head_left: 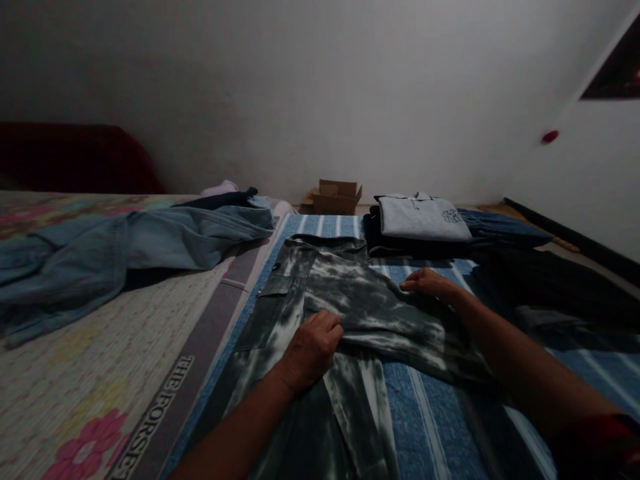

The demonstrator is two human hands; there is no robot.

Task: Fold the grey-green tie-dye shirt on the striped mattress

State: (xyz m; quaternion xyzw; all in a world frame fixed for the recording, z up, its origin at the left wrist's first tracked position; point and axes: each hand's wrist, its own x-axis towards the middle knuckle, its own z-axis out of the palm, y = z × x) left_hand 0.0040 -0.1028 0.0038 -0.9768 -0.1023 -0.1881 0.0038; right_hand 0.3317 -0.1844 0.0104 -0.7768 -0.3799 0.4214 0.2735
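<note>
Tie-dyed dark grey and white cargo trousers (280,320) lie on a blue striped cloth (420,407), waistband away from me. One leg is folded across to the right over the rest. My left hand (315,343) is closed on the fabric near the lower edge of that folded leg. Along its upper edge, my right hand (431,285) pinches the cloth between thumb and fingers. A pocket flap shows on the left side of the trousers. Their lower part runs out of view at the bottom.
At left, light blue jeans (150,243) lie on a flowered bed cover (165,313). A folded grey hoodie (423,217) tops a dark pile at the back right, beside folded blue jeans (500,227). Dark clothes (565,287) lie at right. A cardboard box (336,199) stands by the wall.
</note>
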